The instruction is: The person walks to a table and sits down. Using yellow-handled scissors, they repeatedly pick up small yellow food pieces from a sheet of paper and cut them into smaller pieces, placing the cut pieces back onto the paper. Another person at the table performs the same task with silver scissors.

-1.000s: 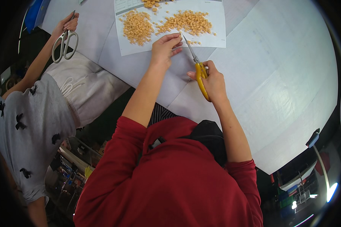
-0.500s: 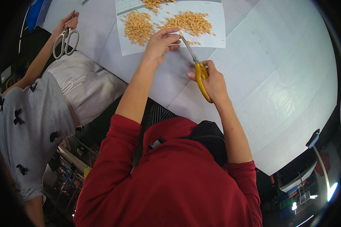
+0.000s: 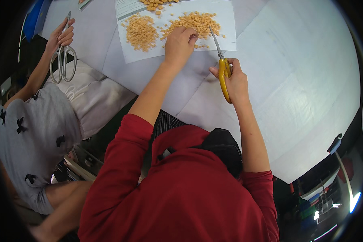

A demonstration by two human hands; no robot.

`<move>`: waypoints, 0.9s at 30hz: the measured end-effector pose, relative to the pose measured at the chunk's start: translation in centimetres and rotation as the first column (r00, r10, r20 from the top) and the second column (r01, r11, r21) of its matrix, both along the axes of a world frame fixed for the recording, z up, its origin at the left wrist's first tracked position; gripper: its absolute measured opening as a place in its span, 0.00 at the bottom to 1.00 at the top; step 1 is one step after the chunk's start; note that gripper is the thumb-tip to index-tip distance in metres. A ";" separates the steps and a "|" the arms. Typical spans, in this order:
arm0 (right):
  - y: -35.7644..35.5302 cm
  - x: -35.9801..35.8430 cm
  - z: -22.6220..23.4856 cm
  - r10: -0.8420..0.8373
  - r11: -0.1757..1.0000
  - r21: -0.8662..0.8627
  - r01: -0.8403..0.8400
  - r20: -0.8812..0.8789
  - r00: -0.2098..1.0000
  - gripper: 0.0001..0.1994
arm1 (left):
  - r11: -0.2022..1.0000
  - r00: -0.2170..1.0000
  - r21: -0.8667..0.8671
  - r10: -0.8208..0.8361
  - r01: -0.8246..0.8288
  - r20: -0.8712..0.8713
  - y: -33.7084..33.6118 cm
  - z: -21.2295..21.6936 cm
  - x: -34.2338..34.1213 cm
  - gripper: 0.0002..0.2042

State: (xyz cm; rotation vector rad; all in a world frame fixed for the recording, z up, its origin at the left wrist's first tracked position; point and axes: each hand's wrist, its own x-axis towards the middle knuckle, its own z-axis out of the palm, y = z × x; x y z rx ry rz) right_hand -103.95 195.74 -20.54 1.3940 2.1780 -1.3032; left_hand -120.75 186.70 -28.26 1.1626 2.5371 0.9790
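Observation:
My right hand point(image 3: 237, 82) is closed round the yellow handles of a pair of scissors point(image 3: 223, 74). The grey blades point away from me, their tips beside the right end of a heap of small yellow-orange cubes point(image 3: 195, 20). At that heap's near edge, my left hand point(image 3: 180, 43) reaches down with bent, pinched fingers. Whatever lies between those fingertips is hidden. A second heap of finer cubes point(image 3: 140, 33) is left of my hand. Both heaps rest on a white printed sheet point(image 3: 143, 55).
Larger cubes point(image 3: 154, 5) form a pile at the far edge. On my left, another person's hand point(image 3: 64, 38) holds grey-handled scissors point(image 3: 62, 66) by the blades. A blue bin point(image 3: 35, 20) stands at the far left. The pale tabletop point(image 3: 286, 88) extends right.
My left hand has left the scissor tips and gone right to the heap, its fingers now bent down. My scissors have shifted right and away. The other person's hand and scissors have moved too.

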 end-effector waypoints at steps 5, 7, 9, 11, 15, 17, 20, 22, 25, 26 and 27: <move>0.1 0.4 0.3 -0.018 1.000 -0.006 0.018 -0.019 1.000 0.35 | 0.999 0.961 -0.003 -0.051 0.052 -0.271 0.6 0.5 0.4 0.05; -0.4 0.7 -0.2 -0.030 0.999 0.024 0.032 -0.061 0.998 0.35 | 0.999 0.985 0.033 -0.018 0.024 -0.171 0.5 0.6 0.2 0.05; -0.7 0.8 0.0 -0.021 0.999 0.025 0.024 -0.088 0.996 0.35 | 0.993 0.995 0.104 0.051 -0.060 0.080 0.4 1.0 0.0 0.05; -0.9 0.7 0.4 0.009 1.000 -0.003 -0.009 -0.102 0.995 0.35 | 0.964 0.798 0.106 0.139 -0.246 0.587 0.2 2.1 -0.6 0.04; -1.6 0.7 0.6 0.090 0.996 0.040 -0.086 -0.130 0.987 0.36 | 0.899 0.420 0.107 0.091 -0.424 0.903 -0.7 3.4 -1.0 0.07; -1.7 0.4 1.0 0.112 0.993 0.034 -0.109 -0.113 0.987 0.36 | 0.889 0.380 0.109 0.077 -0.444 0.922 -1.0 3.7 -1.0 0.07; -1.8 0.2 1.1 0.131 0.991 0.048 -0.126 -0.136 0.982 0.36 | 0.891 0.355 0.108 0.062 -0.441 0.933 -1.4 3.9 -1.1 0.08; -1.8 0.1 1.5 0.138 0.990 0.051 -0.133 -0.120 0.983 0.35 | 0.893 0.344 0.108 0.055 -0.437 0.937 -1.6 4.0 -1.2 0.08; -1.7 -0.1 1.6 0.146 0.989 0.049 -0.142 -0.104 0.984 0.34 | 0.889 0.321 0.099 0.056 -0.447 0.945 -1.8 4.2 -1.3 0.09; -1.7 -0.2 1.6 0.148 0.988 0.048 -0.144 -0.100 0.984 0.34 | 0.887 0.318 0.096 0.059 -0.451 0.946 -1.8 4.3 -1.3 0.10; -1.7 -0.2 1.4 0.151 0.988 0.056 -0.146 -0.100 0.983 0.34 | 0.886 0.316 0.093 0.063 -0.455 0.947 -1.9 4.3 -1.3 0.10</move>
